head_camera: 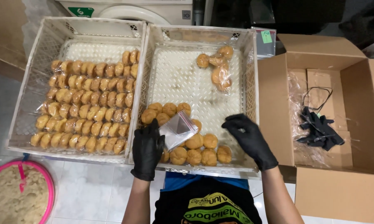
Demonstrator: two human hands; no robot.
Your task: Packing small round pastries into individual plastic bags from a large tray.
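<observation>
A small clear plastic bag [177,129] is pinched at its lower left corner by the person's left hand [147,150], gloved in black, above the near half of the right-hand white crate [248,70]. The bag looks empty, thin and limp: it should weigh next to nothing, crumple at a touch and slide between gloved fingers, so the open edge or a corner seems the surest place to take it. The right hand [250,139], also in a black glove, hovers just to the right of the bag with fingers curled and apart, gripping nothing. Beneath both hands lie loose round golden pastries [194,150], heaped along the crate's near edge; they look soft and easily dented, best lifted singly with a light grip around the sides. Toward the far right corner of the same crate rests a filled bag of pastries [218,68]. The left-hand crate [33,62], touching the first along its side, holds rows of bagged pastries [87,108] packed close from its near edge to about the middle. To the right stands an open cardboard box [328,186] with clear film and spare black gloves [319,130] inside. A pink-rimmed round tray [50,186] sits on the tiled floor [91,195] at the lower left.
</observation>
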